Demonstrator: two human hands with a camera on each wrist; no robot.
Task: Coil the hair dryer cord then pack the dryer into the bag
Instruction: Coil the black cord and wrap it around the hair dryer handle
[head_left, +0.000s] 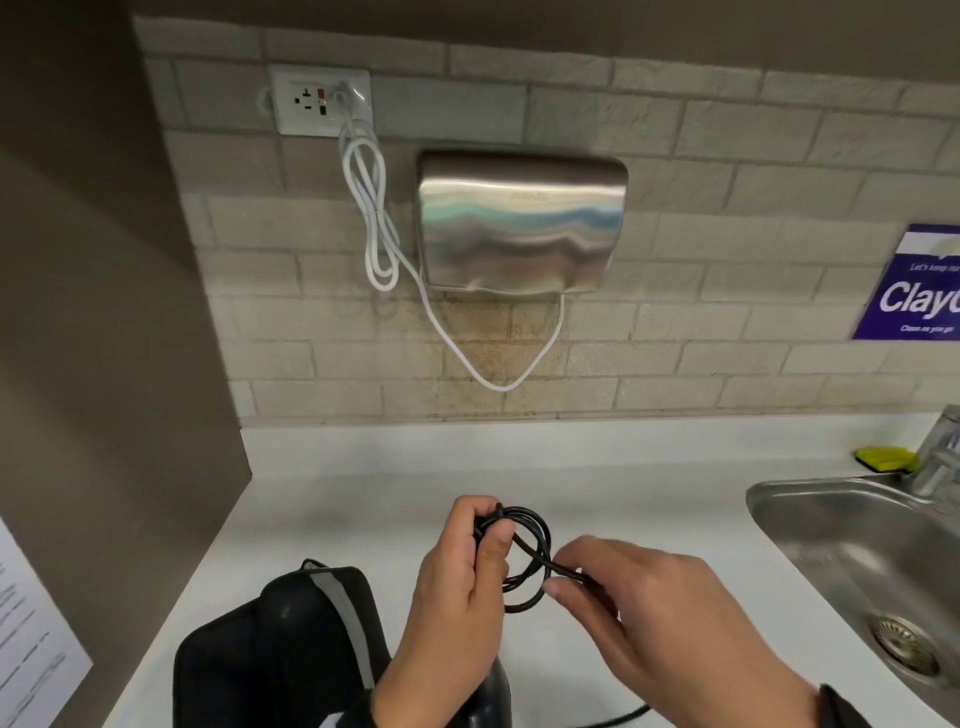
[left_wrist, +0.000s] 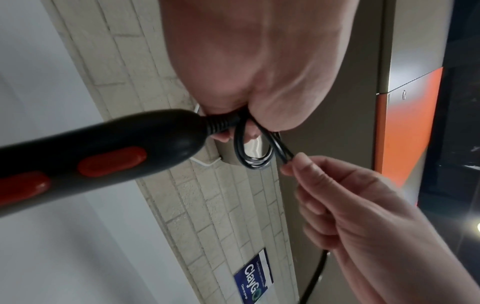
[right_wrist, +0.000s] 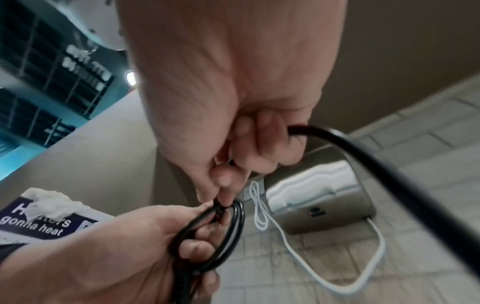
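A black cord (head_left: 530, 561) is wound into small loops above the white counter. My left hand (head_left: 457, 571) grips the loops at their left side, fingers curled through them. My right hand (head_left: 639, 603) pinches the cord at the loops' right edge between thumb and fingers. The black hair dryer handle (left_wrist: 91, 158) with red buttons hangs under my left hand in the left wrist view; its body (head_left: 488, 696) shows at the bottom of the head view. The black bag (head_left: 280, 644) lies on the counter, left of my hands. In the right wrist view the cord (right_wrist: 389, 176) trails out of my right hand.
A steel sink (head_left: 857, 551) with a tap (head_left: 940, 452) sits at the right. A wall-mounted hand dryer (head_left: 519, 223) with a white cable (head_left: 374, 208) and a socket (head_left: 322, 101) are on the tiled wall. A brown panel stands at the left.
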